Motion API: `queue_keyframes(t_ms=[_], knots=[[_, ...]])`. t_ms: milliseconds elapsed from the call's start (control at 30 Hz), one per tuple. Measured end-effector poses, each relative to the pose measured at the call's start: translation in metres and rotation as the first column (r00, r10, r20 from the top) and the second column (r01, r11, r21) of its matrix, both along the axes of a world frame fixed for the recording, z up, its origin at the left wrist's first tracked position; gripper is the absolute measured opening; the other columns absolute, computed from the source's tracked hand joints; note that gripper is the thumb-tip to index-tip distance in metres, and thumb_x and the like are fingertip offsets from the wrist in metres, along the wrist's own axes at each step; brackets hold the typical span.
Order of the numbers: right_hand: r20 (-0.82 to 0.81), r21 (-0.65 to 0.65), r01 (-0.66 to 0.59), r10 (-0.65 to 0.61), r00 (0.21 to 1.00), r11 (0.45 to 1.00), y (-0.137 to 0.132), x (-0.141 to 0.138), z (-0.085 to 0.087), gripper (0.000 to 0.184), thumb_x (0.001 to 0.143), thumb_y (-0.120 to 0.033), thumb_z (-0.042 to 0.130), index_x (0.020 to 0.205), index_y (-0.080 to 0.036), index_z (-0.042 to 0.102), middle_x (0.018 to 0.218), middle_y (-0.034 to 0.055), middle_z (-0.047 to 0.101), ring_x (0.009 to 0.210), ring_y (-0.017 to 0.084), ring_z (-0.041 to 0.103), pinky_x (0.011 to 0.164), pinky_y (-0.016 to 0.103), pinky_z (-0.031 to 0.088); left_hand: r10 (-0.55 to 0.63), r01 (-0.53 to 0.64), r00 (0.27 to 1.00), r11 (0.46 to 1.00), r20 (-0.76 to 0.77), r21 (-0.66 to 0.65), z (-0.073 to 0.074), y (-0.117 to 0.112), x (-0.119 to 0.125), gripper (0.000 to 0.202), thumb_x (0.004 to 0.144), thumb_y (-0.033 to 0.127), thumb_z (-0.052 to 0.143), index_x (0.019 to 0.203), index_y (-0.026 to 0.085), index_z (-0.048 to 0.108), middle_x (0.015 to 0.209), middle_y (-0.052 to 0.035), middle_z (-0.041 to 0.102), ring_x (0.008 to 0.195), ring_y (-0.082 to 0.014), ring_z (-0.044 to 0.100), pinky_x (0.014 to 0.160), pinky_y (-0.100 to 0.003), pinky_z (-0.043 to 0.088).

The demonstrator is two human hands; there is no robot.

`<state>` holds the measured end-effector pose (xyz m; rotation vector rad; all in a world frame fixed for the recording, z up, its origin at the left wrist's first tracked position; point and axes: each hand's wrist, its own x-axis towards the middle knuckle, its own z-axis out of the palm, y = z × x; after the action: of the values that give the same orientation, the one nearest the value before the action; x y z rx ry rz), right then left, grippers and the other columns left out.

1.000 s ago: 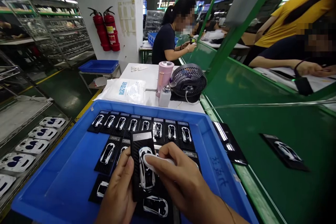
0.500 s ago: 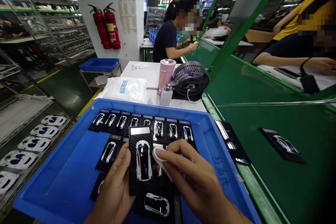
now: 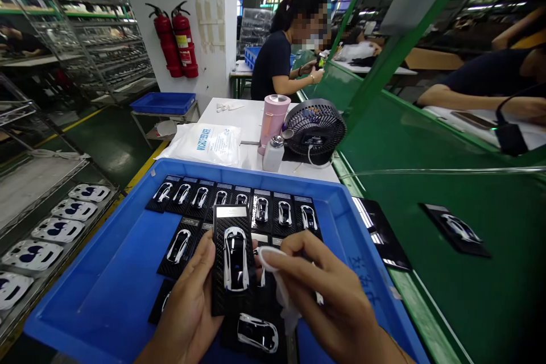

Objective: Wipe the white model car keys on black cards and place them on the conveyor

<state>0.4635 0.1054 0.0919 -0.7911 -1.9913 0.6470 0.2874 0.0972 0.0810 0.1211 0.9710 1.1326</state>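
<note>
My left hand (image 3: 183, 296) holds up a black carbon-pattern plaque (image 3: 226, 273) with its fingers behind it and its thumb on the lower left edge. A white model car (image 3: 235, 259) is mounted on the plaque, with a silver label strip (image 3: 231, 211) above it. My right hand (image 3: 328, 296) pinches a white cloth (image 3: 277, 278), whose folded end sits just off the plaque's right edge. Under both hands lie more plaques with white cars (image 3: 257, 338) in a blue plastic tray (image 3: 98, 290). My hands hide part of the lower rows.
Rows of plaques (image 3: 261, 210) fill the tray's far half. Beyond it, a table holds a pink flask (image 3: 273, 124), a small bottle (image 3: 273, 154), a black fan (image 3: 314, 127) and a white packet (image 3: 209, 144). A green bench (image 3: 452, 273) lies right, with loose plaques. A rack stands left. Co-workers sit beyond.
My right hand has drawn slightly rightward and the cloth now hangs loose beside the plaque instead of pressing on its edge. The plaque stands a little more upright, and the view has tilted slightly.
</note>
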Motion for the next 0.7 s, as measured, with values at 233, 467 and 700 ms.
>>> queue_keyframes(t_ms=[233,467,700], knots=[[0.008,-0.039,-0.008,0.008,1.000,0.999,-0.003,-0.015,-0.007,0.041,0.085,-0.002,0.046,0.120,-0.022,0.053,0.089,0.0077,0.052,0.080,0.018,0.051,0.066,0.032,0.048,-0.006,0.006,0.999,1.000,0.044,0.005,-0.005,-0.003,-0.001,0.049,0.078,0.035,0.058,0.126,0.030,0.047,0.118,-0.0035,0.061,0.107,-0.0223,0.057,0.092,-0.035,0.046],[-0.113,-0.099,-0.035,0.024,0.993,0.994,-0.004,-0.008,-0.003,0.029,0.084,-0.005,0.046,0.104,-0.020,0.060,0.077,0.0046,0.051,0.068,0.015,0.050,0.056,0.027,0.044,-0.004,-0.001,0.994,0.999,0.105,0.046,-0.005,-0.002,-0.003,0.051,0.079,0.034,0.057,0.128,0.030,0.044,0.117,-0.0033,0.062,0.107,-0.0223,0.057,0.094,-0.036,0.044],[0.111,0.091,0.021,-0.031,0.993,0.996,-0.003,-0.011,-0.004,0.038,0.084,-0.002,0.046,0.116,-0.019,0.055,0.087,0.0073,0.053,0.075,0.017,0.049,0.067,0.033,0.042,-0.003,0.002,1.000,0.992,0.012,0.124,-0.001,-0.005,0.000,0.047,0.078,0.026,0.060,0.123,0.028,0.048,0.106,-0.0019,0.067,0.104,-0.0182,0.059,0.098,-0.033,0.040]])
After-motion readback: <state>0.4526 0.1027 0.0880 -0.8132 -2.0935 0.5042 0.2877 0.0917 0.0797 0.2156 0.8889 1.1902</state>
